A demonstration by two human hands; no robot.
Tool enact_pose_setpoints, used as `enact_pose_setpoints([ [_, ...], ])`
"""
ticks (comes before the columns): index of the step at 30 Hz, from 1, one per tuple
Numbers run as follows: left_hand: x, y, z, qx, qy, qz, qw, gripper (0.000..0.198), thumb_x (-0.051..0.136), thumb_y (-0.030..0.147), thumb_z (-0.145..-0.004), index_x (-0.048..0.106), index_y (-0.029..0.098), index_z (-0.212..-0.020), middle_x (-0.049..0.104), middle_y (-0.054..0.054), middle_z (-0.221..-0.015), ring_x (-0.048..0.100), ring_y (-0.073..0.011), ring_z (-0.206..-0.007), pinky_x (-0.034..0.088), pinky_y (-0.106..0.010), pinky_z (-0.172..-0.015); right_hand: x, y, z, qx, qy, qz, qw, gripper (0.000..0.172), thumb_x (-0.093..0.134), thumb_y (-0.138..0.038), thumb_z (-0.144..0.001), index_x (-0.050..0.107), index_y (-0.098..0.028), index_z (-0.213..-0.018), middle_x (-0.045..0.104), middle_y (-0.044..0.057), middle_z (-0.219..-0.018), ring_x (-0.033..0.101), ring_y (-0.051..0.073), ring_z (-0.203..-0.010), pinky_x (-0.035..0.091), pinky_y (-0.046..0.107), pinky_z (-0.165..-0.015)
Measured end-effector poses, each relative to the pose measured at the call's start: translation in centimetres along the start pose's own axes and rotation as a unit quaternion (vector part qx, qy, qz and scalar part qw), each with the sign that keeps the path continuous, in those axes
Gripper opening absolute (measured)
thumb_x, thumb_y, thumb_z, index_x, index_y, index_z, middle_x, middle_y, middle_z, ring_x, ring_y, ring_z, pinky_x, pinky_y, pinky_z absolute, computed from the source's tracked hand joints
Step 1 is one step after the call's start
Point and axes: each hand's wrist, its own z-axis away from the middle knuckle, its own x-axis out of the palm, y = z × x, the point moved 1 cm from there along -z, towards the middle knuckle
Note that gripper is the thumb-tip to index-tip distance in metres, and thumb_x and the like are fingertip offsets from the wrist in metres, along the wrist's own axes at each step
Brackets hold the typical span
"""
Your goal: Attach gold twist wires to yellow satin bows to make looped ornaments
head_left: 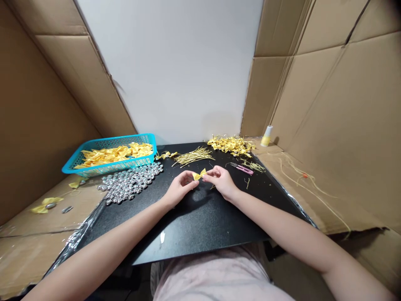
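Observation:
A small yellow ribbon bow (pixel 199 174) is held just above the black table, between both of my hands. My left hand (pixel 184 184) pinches the bow's left end between thumb and fingers. At the other end, my right hand (pixel 220 179) grips the bow with its fingertips closed. Beyond the hands lies a bundle of short gold ties (pixel 194 156). Pink-handled thread snips (pixel 242 168) rest to the right of my right hand. Left of my left hand spreads a pile of shiny silver beads (pixel 130 184).
A blue plastic basket (pixel 70 166) with many yellow bows stands at the back left. Finished-looking bows (pixel 232 145) form a heap at the back right. A thread cone (pixel 266 136) stands on the cardboard at right. Cardboard walls (pixel 354 108) enclose the black table (pixel 200 225).

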Motion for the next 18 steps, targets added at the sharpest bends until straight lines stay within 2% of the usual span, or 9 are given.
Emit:
enact_pose_setpoints([
  [5, 0.2, -0.3, 0.0, -0.029, 0.028, 0.035, 0.999, 0.034, 0.076, 0.047, -0.067, 0.067, 0.015, -0.077, 0.066, -0.002, -0.068, 0.059, -0.0135, -0.062, 0.049, -0.026, -0.062, 0.0, 0.5, -0.1, -0.025, -0.013, 0.055, 0.998, 0.063, 0.083, -0.058, -0.043, 0.033, -0.023, -0.057, 0.063, -0.002, -0.064, 0.063, 0.017, -0.065, 0.051, 0.034, -0.072],
  [7, 0.2, -0.4, 0.0, -0.032, 0.042, 0.044, 0.998, 0.035, 0.077, 0.048, -0.066, 0.067, 0.015, -0.075, 0.065, -0.001, -0.065, 0.058, -0.0131, -0.060, 0.048, -0.025, -0.062, -0.1, 0.6, -0.1, -0.047, -0.028, 0.089, 0.994, 0.055, 0.077, -0.062, -0.053, 0.038, -0.023, -0.059, 0.063, -0.001, -0.065, 0.062, 0.018, -0.065, 0.051, 0.033, -0.069],
  [9, 0.1, -0.4, -0.1, -0.033, 0.052, 0.049, 0.997, 0.036, 0.077, 0.048, -0.065, 0.066, 0.015, -0.073, 0.065, -0.001, -0.063, 0.058, -0.0128, -0.058, 0.048, -0.025, -0.061, -0.2, 0.5, 0.0, -0.068, -0.042, 0.118, 0.990, 0.047, 0.061, -0.067, -0.070, 0.045, -0.023, -0.061, 0.062, 0.000, -0.065, 0.061, 0.017, -0.063, 0.051, 0.032, -0.066],
  [12, -0.1, -0.1, -0.2, -0.027, 0.062, 0.051, 0.996, 0.036, 0.078, 0.047, -0.064, 0.064, 0.015, -0.071, 0.064, 0.000, -0.060, 0.058, -0.0121, -0.056, 0.048, -0.025, -0.061, -0.6, -0.2, 0.3, -0.101, -0.043, 0.149, 0.983, 0.048, 0.042, -0.062, -0.084, 0.050, -0.022, -0.059, 0.056, 0.000, -0.061, 0.054, 0.015, -0.056, 0.046, 0.030, -0.061],
  [15, -0.6, 1.0, -0.8, -0.009, 0.069, 0.049, 0.996, 0.035, 0.080, 0.045, -0.062, 0.062, 0.016, -0.070, 0.066, 0.000, -0.063, 0.059, -0.0125, -0.057, 0.049, -0.026, -0.062, -0.8, -1.7, 0.4, -0.145, -0.028, 0.187, 0.971, 0.045, 0.047, -0.054, -0.085, 0.046, -0.021, -0.054, 0.049, -0.001, -0.055, 0.046, 0.012, -0.052, 0.040, 0.028, -0.057],
  [18, -1.3, 3.6, -1.9, 0.022, 0.073, 0.043, 0.996, 0.035, 0.081, 0.044, -0.061, 0.063, 0.016, -0.074, 0.070, -0.002, -0.071, 0.063, -0.0147, -0.063, 0.051, -0.027, -0.063, -0.2, -4.4, 0.4, -0.186, -0.024, 0.220, 0.957, 0.042, 0.048, -0.047, -0.087, 0.042, -0.022, -0.054, 0.044, -0.003, -0.052, 0.041, 0.011, -0.050, 0.038, 0.027, -0.055],
])
